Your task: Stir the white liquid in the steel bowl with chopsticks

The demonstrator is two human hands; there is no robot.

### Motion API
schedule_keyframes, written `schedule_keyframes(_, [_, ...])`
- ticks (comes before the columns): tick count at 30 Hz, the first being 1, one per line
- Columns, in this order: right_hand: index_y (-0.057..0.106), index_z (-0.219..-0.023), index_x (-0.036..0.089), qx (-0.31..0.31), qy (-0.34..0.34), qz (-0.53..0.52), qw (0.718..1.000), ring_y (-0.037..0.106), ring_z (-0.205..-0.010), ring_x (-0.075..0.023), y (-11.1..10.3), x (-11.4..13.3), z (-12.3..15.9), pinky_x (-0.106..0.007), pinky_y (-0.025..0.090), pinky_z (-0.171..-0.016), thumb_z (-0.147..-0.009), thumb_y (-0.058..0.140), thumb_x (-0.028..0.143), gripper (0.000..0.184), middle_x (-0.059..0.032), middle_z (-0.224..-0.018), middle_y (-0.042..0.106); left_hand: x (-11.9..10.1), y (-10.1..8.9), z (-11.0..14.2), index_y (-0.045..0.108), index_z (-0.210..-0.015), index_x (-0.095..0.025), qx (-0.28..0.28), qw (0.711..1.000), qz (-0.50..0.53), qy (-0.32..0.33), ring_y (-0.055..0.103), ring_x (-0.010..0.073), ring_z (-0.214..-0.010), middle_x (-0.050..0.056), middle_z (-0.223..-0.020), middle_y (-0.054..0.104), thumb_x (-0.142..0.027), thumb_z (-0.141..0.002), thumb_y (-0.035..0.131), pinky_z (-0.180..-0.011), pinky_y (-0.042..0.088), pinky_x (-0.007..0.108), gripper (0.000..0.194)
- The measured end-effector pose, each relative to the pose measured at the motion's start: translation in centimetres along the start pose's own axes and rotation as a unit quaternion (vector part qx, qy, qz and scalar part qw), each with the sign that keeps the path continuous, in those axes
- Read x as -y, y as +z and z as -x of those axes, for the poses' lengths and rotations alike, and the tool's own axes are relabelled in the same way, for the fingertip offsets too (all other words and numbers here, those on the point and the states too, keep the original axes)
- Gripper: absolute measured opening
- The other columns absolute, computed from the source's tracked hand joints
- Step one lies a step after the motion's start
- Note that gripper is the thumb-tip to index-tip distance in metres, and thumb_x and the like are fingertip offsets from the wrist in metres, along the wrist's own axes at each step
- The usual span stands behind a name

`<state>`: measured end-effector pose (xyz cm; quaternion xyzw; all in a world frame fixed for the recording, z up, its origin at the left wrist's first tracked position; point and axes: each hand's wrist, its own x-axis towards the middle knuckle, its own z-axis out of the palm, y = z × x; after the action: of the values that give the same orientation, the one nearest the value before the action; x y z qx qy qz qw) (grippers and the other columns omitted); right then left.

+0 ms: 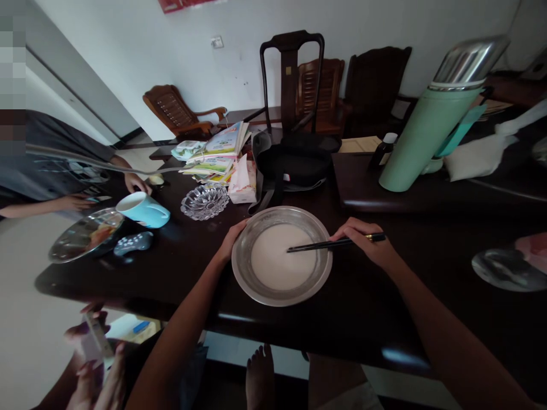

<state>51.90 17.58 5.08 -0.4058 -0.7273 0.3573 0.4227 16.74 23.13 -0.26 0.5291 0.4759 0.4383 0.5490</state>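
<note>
A wide metal bowl (pixel 241 267) stands on the dark table, partly filled with a milky white liquid (pixel 277 265). My left hand (pixel 233 240) is closed on the bowl's left rim; part of its fingers is hidden behind the edge. Dark chopsticks (pixel 318 246) with gold bands near their top end are gripped in my right hand (pixel 365 242), beside the bowl's right rim. They lie slanting over that rim, and their tips reach the liquid near the middle of the bowl.
Left of the bowl are a glass dish (pixel 205 202), a light blue mug (pixel 145 210), a game controller (pixel 133 244) and another metal bowl (pixel 64 242) near a standing person's hands. Behind lie a black bag (pixel 294 162) and booklets (pixel 220 148). A green thermos (pixel 427 131) stands right. Another person's hands (pixel 98 364) hold something lower left.
</note>
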Motion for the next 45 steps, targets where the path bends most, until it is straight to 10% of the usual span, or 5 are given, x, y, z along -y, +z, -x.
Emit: schedule_keyframes(45, [0.069,-0.077,0.020,0.021,-0.017,-0.009,1.000,0.064,-0.076,-0.0168,0.07,0.04,0.00,-0.029,0.047,-0.071,-0.092,0.043,0.028,0.030,-0.0033,-0.077,0.069,-0.26,0.33,0.09,0.066,-0.112,-0.018,0.011,0.999,0.032,-0.002,0.058,0.0276,-0.100,0.005,-0.097,0.069,-0.044,-0.078,0.055,-0.091,0.042,0.038,0.045])
